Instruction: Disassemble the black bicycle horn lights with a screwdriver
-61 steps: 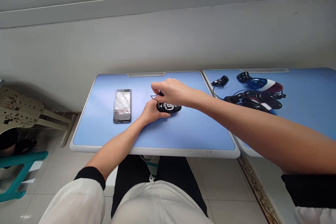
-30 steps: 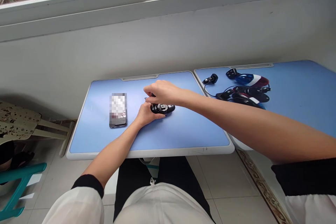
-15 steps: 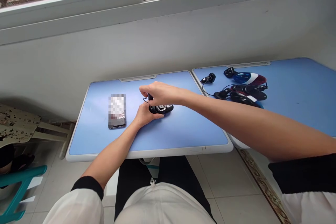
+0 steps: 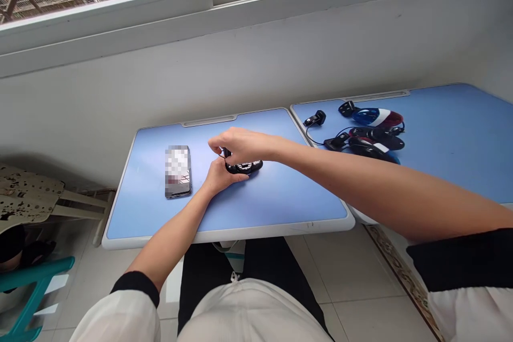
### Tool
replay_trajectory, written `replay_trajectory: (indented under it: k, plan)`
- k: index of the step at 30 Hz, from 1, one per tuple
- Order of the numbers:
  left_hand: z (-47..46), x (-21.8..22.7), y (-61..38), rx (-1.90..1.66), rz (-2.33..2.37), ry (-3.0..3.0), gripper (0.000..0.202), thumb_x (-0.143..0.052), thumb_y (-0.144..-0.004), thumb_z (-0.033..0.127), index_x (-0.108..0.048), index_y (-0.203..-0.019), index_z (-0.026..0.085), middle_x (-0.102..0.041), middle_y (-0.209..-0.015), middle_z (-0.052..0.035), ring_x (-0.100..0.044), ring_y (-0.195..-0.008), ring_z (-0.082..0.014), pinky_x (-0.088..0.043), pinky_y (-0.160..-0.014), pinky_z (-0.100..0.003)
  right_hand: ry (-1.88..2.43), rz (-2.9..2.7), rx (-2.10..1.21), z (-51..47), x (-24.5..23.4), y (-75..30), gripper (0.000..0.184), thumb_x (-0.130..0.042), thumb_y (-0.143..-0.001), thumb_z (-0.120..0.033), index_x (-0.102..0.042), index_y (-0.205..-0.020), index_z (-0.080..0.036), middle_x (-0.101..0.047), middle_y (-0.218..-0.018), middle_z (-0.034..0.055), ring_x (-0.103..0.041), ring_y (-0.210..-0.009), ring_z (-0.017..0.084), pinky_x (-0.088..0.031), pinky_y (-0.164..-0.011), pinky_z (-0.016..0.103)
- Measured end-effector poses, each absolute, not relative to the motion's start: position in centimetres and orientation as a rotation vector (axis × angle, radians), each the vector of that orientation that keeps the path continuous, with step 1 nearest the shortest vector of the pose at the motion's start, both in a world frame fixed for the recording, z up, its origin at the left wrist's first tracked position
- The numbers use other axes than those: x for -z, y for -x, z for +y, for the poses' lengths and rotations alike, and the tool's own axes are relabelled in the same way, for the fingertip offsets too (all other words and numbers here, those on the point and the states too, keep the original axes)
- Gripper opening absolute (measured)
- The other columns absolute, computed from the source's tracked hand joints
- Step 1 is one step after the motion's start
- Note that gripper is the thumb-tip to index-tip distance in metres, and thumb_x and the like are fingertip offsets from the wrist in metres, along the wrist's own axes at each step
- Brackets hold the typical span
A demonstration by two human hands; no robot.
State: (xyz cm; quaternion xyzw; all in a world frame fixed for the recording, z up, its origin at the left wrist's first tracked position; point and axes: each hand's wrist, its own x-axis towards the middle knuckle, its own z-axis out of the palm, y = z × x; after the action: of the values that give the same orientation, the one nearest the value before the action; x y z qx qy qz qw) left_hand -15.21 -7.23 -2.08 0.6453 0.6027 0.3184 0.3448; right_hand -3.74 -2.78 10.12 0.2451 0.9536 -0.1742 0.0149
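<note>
On the near blue table, my left hand [image 4: 220, 175] holds a black oval device [image 4: 255, 165] with a round black-and-white patterned face. Its thumb lies along the device's lower edge, and the fingers are mostly hidden behind it. From above, my right hand [image 4: 240, 143] reaches across with bent fingers pinching a small black piece [image 4: 227, 153] at the device's left end. A thin dark wire [image 4: 221, 156] shows beside that piece. The right hand covers the upper part of the device, so I cannot tell whether the two pieces are joined.
A phone [image 4: 183, 190] lies to the left of my hands. On the adjoining table [image 4: 452, 139] are a blue, white and red light unit [image 4: 377, 117], more dark units [image 4: 374, 148] and a wired black clamp-like piece [image 4: 315, 118]. A teal stool [image 4: 36, 278] stands at lower left.
My right hand has tipped slightly lower over the device, whose patterned face now shows less. The view has shifted a little; both hands keep their hold.
</note>
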Motion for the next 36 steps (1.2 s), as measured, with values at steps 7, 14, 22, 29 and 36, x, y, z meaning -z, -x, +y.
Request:
replay_trajectory:
  k: [7,14,22,29,36]
  plan:
    - [-7.3,2.0,15.1,-0.905,1.485,-1.677,0.046,-0.08,-0.055,0.028,-0.064,-0.097,0.016,-0.068,-0.091,-0.0044,-0.061,-0.091,-0.0238,-0.049,-0.077,-0.033,-1.038,2.957,0.407,-2.5,-9.6,3.8,0.013,-0.057,-0.077,-0.026,-0.048,-0.07,-0.02,-0.046,-0.061,-0.0014,-0.038,-0.059,0.012,-0.021,-0.055,0.027]
    - [-7.3,1.9,15.0,-0.91,1.528,-1.712,0.053,-0.08,-0.056,0.03,-0.063,-0.103,0.014,-0.067,-0.097,-0.007,-0.06,-0.097,-0.0264,-0.049,-0.081,-0.037,-0.869,2.936,0.563,-3.0,-10.3,3.9,0.011,-0.057,-0.077,-0.024,-0.047,-0.076,-0.02,-0.051,-0.068,-0.0006,-0.039,-0.061,0.012,-0.021,-0.053,0.026]
    - [-7.4,1.9,15.1,-0.868,1.526,-1.743,0.046,-0.079,-0.059,0.031,-0.066,-0.1,0.017,-0.068,-0.094,-0.005,-0.06,-0.097,-0.0268,-0.05,-0.079,-0.036,-0.881,2.973,0.525,-3.2,-9.9,3.8,0.01,-0.055,-0.067,-0.012,-0.052,-0.074,-0.019,-0.051,-0.062,-0.0019,-0.039,-0.059,0.011,-0.022,-0.055,0.026]
    - [-7.3,2.3,15.1,-0.909,1.446,-1.742,0.043,-0.077,-0.061,0.028,-0.066,-0.101,0.015,-0.067,-0.098,-0.0061,-0.062,-0.093,-0.0227,-0.049,-0.082,-0.034,-1.285,3.094,1.058,-3.5,-9.7,1.4,0.008,-0.054,-0.066,-0.017,-0.048,-0.064,-0.019,-0.049,-0.058,-0.004,-0.042,-0.058,0.011,-0.027,-0.056,0.025]
    - [-7.4,2.1,15.0,-0.985,1.342,-1.629,0.047,-0.074,-0.064,0.031,-0.065,-0.106,0.014,-0.068,-0.099,-0.0066,-0.063,-0.093,-0.0206,-0.048,-0.086,-0.031,-2.167,2.194,2.638,-4.4,-5.2,-5.5,0.03,-0.065,-0.058,-0.02,-0.035,-0.052,-0.02,-0.049,-0.062,-0.0017,-0.046,-0.061,0.011,-0.038,-0.057,0.025]
